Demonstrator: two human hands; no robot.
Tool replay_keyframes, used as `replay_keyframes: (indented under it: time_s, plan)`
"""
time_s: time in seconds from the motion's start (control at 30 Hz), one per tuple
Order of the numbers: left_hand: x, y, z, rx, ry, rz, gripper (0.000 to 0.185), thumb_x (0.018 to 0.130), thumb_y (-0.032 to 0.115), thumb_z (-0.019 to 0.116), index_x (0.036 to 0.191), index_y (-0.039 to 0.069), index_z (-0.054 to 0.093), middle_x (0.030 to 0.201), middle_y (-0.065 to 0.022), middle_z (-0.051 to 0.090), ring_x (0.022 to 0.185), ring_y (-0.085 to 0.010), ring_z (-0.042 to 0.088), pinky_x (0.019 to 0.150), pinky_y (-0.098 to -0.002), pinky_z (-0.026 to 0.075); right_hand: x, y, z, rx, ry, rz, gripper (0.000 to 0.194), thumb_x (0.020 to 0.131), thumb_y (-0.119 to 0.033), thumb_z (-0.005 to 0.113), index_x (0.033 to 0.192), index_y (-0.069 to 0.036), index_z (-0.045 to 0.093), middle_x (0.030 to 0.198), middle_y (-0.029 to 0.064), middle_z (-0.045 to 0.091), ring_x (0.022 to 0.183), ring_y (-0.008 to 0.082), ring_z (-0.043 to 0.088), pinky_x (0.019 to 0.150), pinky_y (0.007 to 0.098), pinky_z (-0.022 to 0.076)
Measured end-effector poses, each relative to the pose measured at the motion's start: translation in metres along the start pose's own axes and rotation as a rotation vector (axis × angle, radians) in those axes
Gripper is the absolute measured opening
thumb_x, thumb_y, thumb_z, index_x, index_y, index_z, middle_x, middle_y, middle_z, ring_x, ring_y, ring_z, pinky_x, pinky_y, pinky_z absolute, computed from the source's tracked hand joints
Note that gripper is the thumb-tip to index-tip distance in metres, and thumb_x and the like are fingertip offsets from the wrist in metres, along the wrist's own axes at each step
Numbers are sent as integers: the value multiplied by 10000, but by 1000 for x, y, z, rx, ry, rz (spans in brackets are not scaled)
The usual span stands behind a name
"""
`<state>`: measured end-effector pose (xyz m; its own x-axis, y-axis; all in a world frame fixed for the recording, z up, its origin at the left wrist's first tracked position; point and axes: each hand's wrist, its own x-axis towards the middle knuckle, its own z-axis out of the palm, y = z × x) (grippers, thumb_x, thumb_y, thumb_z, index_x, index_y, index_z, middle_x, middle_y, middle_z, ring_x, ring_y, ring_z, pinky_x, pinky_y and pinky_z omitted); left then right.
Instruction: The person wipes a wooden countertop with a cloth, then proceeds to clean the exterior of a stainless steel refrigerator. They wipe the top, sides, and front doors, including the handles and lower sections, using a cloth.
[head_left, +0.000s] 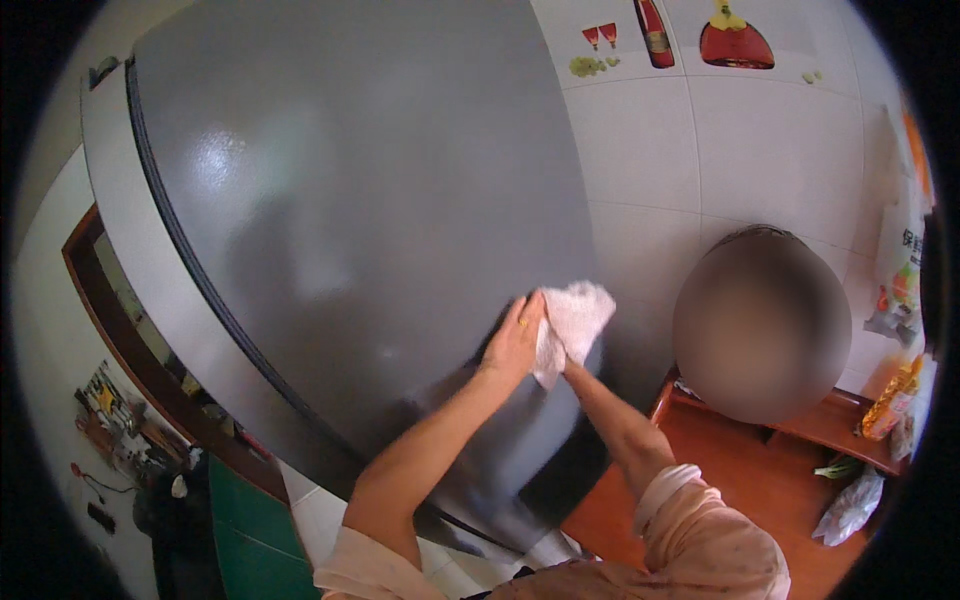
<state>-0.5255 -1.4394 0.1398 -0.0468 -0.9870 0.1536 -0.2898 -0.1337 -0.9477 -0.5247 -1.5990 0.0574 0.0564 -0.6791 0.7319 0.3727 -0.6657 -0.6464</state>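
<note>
A pale pinkish cloth (581, 319) lies against the grey side panel of a refrigerator (420, 195), near the panel's right edge. My left hand (517, 337), with a ring on one finger, touches the cloth's left edge, its fingers extended and close together. The grip of that hand on the cloth is not clear. From the right, my right forearm (619, 420) reaches up to the cloth. My right hand is behind the folds, which cover nearly all of it. Along the left of the panel runs the dark door gasket (202, 270), beside the lighter door (142, 187).
White wall tiles (637, 150) with bottle decals flank the refrigerator. A reddish-brown wooden cabinet (720, 465) stands at right, with a round blurred object (761, 330), an oil bottle (889, 401) and a plastic bag (851, 506). Lower left are a green panel (251, 517) and hanging utensils (124, 427).
</note>
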Motion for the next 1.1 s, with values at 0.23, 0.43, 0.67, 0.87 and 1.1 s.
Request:
replay_keyframes:
  time_s: [0.23,0.43,0.67,0.87,1.1]
  plan:
    - [-32,-149,-46,-114,71,-474,803,824,506,554,1404,4,318,1486,-131,261,1409,-261,116,1099,-498,163,107,-184,55,-187,-66,-560,566,799,-380,609,1274,-114,454,1295,148,437,1213,363,370,1037,482,249]
    - [-118,-184,-65,-234,163,-677,749,774,402,645,1356,3,394,1456,-152,305,1399,-267,161,1078,-538,184,90,-262,77,-342,-143,-733,539,769,-391,619,1228,-127,521,1269,165,457,1186,402,388,1011,521,261]
    - [-265,-48,-26,-232,-91,-363,514,833,224,487,1289,-13,486,1420,-169,377,1384,-278,212,1022,-529,274,-135,-180,65,-170,-551,-679,594,789,-402,610,1300,-119,500,1327,181,434,1243,418,364,1023,562,233]
    - [-286,-69,-30,-134,146,-396,434,821,236,470,1155,-7,603,1320,-145,505,1340,-253,319,1010,-434,292,-131,-208,66,-159,-593,-700,584,815,-395,604,1310,-108,489,1331,153,434,1267,383,336,1082,517,158]
    - [-287,-225,-52,-165,388,-759,472,794,280,540,1131,-46,594,1384,-202,405,1366,-312,248,1038,-572,224,-12,-393,149,-217,-222,-1039,503,793,-347,607,1232,-105,558,1272,172,463,1179,413,386,1030,528,225]
